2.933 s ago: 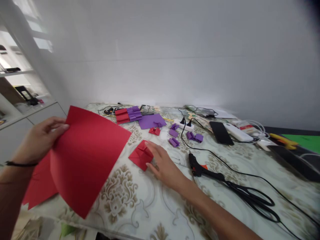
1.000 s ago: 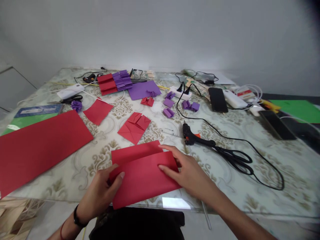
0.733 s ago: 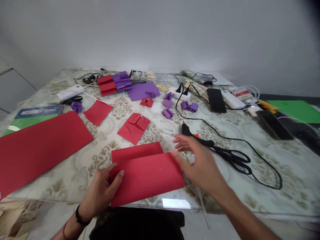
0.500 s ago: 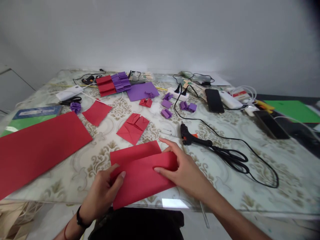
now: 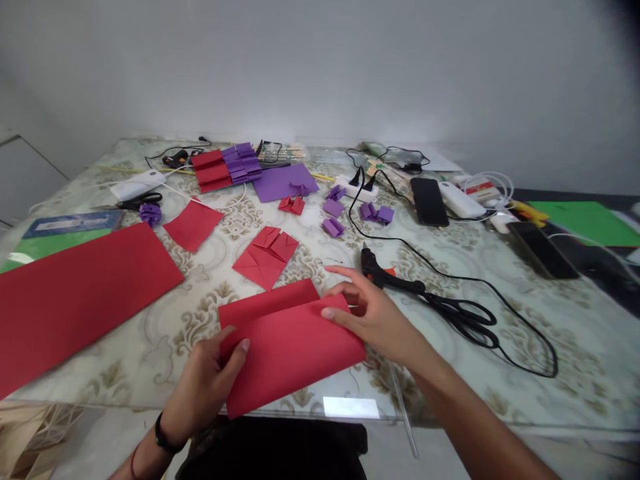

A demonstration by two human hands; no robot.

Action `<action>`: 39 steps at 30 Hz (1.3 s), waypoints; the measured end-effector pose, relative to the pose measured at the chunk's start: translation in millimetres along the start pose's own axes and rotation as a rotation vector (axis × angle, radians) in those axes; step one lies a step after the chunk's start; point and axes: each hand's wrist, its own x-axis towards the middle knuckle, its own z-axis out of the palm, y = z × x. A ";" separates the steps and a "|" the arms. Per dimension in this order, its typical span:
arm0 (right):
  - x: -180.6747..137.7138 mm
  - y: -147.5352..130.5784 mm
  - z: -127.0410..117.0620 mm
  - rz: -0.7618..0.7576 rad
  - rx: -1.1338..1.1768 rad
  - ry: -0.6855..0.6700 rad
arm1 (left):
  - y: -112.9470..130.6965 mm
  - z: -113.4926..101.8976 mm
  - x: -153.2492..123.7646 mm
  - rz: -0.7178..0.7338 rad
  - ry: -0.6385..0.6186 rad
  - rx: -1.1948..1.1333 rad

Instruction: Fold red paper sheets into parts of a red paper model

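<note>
A red sheet of paper (image 5: 293, 350) lies bent over on itself at the table's front, its near flap folded up toward the far part. My left hand (image 5: 213, 373) grips its left edge, thumb on top and fingers underneath. At the upper right corner of the flap, my right hand (image 5: 373, 317) pinches the paper between thumb and fingers, with the index finger stretched out past the edge. Just beyond lies a creased, folded red paper (image 5: 267, 258). A large red sheet (image 5: 85, 300) rests to the left.
A black glue gun (image 5: 375, 267) and black-handled scissors (image 5: 463, 317) lie to the right, with a cable looping round them. Farther back are small purple folded papers (image 5: 334, 227), a white power strip (image 5: 356, 188) and a phone (image 5: 429, 202). A clear stick (image 5: 404, 413) overhangs the front edge.
My right hand has shifted slightly up and right along the flap, its thumb now nearer the top corner. The flap's right side looks flatter. My left hand stays nearly in place.
</note>
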 end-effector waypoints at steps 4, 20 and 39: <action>5.4 9.1 11.3 0.025 -0.060 -0.042 | -4.6 -5.5 -0.4 0.015 -0.006 -0.009; 32.1 19.6 23.8 -0.115 -0.355 -0.087 | -19.6 -106.8 16.8 -0.040 0.589 0.218; 26.6 8.8 21.0 -0.148 -0.413 -0.255 | 13.8 -50.5 38.9 0.326 -0.009 0.362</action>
